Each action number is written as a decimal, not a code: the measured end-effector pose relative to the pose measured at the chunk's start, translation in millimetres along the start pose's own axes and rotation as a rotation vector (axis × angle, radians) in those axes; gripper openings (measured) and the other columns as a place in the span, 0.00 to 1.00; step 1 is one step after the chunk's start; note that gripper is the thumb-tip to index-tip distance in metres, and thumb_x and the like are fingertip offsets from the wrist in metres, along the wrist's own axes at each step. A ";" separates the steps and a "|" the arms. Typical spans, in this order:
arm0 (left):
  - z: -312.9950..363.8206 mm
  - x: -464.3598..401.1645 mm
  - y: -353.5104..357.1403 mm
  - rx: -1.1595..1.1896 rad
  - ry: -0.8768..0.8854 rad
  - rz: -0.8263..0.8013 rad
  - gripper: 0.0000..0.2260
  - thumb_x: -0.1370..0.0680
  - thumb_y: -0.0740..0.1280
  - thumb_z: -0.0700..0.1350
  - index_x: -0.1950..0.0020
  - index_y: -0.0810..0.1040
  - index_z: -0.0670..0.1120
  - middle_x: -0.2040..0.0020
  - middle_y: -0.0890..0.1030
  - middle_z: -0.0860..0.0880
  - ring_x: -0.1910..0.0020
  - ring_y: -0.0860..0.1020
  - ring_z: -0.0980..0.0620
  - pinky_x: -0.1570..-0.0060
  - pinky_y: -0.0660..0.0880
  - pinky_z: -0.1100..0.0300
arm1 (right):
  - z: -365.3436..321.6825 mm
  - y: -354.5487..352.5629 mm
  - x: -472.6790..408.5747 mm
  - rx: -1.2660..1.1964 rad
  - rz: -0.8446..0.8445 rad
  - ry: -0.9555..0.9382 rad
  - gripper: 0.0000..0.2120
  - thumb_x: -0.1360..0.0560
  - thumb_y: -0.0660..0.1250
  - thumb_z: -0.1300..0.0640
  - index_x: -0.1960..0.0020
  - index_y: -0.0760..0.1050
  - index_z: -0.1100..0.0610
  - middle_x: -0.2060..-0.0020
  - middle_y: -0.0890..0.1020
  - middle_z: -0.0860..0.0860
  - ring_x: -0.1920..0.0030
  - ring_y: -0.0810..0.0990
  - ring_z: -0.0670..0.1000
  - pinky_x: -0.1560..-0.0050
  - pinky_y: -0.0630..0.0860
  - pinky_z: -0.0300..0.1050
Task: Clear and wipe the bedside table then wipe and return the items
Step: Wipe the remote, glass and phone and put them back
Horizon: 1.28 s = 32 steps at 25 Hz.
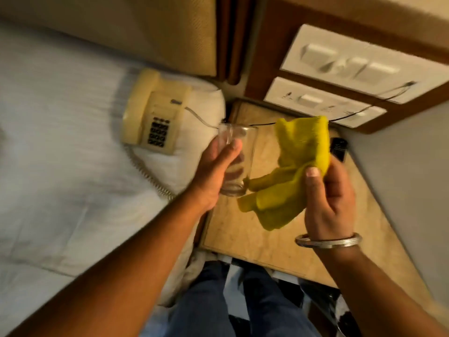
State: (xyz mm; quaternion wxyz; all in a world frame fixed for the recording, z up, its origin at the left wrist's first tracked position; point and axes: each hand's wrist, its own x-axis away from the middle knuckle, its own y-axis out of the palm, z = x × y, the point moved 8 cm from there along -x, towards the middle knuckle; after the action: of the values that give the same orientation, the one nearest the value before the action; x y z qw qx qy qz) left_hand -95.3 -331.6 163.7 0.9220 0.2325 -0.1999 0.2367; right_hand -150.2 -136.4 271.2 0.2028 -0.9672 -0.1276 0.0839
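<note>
My left hand (213,171) grips a clear drinking glass (239,152) and holds it upright above the left edge of the bedside table (243,232), a beige marble top. My right hand (328,195) holds a crumpled yellow cloth (298,164) just right of the glass; a corner of the cloth hangs close to the glass base. A small dark object (339,147), perhaps a remote, lies at the table's far right corner. A cream telephone (155,110) rests on a white pillow on the bed.
The white bed (60,154) lies to the left, with the telephone's coiled cord trailing down its side. Two white switch panels (359,66) sit on the wooden wall behind the table. A thin black cable runs across the table's back edge.
</note>
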 end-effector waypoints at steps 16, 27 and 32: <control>164.7 97.3 290.0 0.036 -0.251 -0.558 0.25 0.23 0.61 0.66 0.40 0.84 0.50 0.40 0.83 0.45 0.38 0.80 0.47 0.36 0.75 0.50 | -179.2 -161.9 -69.3 0.371 0.032 -0.193 0.28 0.20 0.48 0.42 0.22 0.45 0.46 0.21 0.47 0.49 0.22 0.49 0.51 0.25 0.56 0.58; 194.7 109.0 290.4 -0.006 -0.046 -0.570 0.30 0.25 0.70 0.62 0.27 0.71 0.53 0.35 0.80 0.41 0.35 0.78 0.38 0.35 0.69 0.33 | -207.2 -177.7 -88.2 -0.015 0.002 -0.099 0.30 0.22 0.53 0.41 0.23 0.47 0.41 0.24 0.59 0.43 0.27 0.62 0.39 0.31 0.66 0.41; 187.5 121.8 307.6 0.070 -0.259 -0.690 0.29 0.26 0.66 0.69 0.31 0.78 0.54 0.32 0.79 0.45 0.31 0.75 0.46 0.35 0.75 0.49 | -217.7 -174.7 -68.6 0.057 0.062 -0.176 0.30 0.21 0.54 0.44 0.23 0.48 0.50 0.22 0.53 0.49 0.23 0.54 0.50 0.26 0.60 0.55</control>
State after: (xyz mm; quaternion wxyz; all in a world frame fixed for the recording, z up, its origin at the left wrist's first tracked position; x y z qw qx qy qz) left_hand -208.2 -148.0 477.0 0.9060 0.3455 -0.2166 -0.1131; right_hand -206.2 -81.7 547.8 0.2158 -0.9534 -0.1123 0.1784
